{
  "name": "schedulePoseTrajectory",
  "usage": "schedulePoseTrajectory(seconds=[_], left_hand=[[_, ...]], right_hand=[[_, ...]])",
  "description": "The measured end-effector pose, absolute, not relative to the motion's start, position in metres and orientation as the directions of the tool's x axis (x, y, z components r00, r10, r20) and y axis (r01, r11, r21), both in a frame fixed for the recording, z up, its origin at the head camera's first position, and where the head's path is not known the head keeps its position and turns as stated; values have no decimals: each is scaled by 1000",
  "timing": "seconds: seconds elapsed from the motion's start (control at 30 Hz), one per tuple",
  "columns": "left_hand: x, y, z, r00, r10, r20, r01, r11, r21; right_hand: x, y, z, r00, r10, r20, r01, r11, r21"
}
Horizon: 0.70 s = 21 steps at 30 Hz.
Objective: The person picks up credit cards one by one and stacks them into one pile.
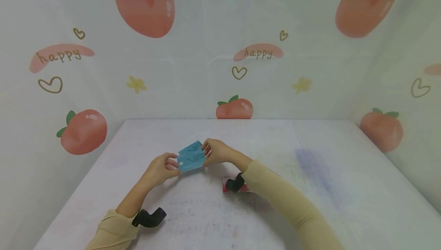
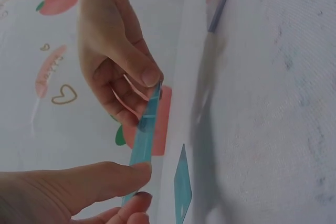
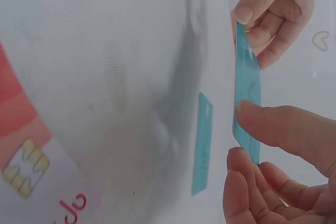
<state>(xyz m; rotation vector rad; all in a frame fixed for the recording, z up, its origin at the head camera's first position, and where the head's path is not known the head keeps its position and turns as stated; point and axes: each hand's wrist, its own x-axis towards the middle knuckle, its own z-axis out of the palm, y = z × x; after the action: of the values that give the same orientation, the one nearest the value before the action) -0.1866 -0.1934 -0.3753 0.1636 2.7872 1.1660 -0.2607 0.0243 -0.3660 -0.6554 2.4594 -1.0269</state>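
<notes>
Between the two hands, raised off the table, is a blue card point(image 1: 191, 160) with VIP lettering and a chip. My left hand point(image 1: 160, 170) pinches its left end between thumb and fingers, as the left wrist view shows up close. On the opposite end my right hand point(image 1: 216, 152) pinches it the same way; in the right wrist view the thumb point(image 3: 283, 127) lies flat along the card. A second blue VIP card point(image 1: 187, 149) lies on the table just behind, partly covered by the held one. In the left wrist view that card point(image 2: 182, 187) is apart from the hands.
Below the right forearm lies a red and white card or flat box point(image 1: 226, 189), partly hidden; close up, the red-and-white item point(image 3: 26, 145) shows a gold chip. Black wrist cameras point(image 1: 149, 218) sit on both sleeves. A printed curtain point(image 1: 193, 85) stands behind the white table point(image 1: 193, 219).
</notes>
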Motion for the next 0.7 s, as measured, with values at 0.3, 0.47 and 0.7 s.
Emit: schedulePoseTrajectory(seconds=[0.3,0.47,0.7], left_hand=[[-192,-191,-379,-975,222,4,137,590,796],[-193,-188,-380,-966,257,28,171,553,816],[-194,-181,-380,-956,289,44,200,537,819]], right_hand=[[-256,39,-364,-835,-528,-154,-257,622,-740],[-252,46,-363,-842,-517,-151,-241,613,-752],[-249,56,-364,-851,-504,-145,-232,610,-758]])
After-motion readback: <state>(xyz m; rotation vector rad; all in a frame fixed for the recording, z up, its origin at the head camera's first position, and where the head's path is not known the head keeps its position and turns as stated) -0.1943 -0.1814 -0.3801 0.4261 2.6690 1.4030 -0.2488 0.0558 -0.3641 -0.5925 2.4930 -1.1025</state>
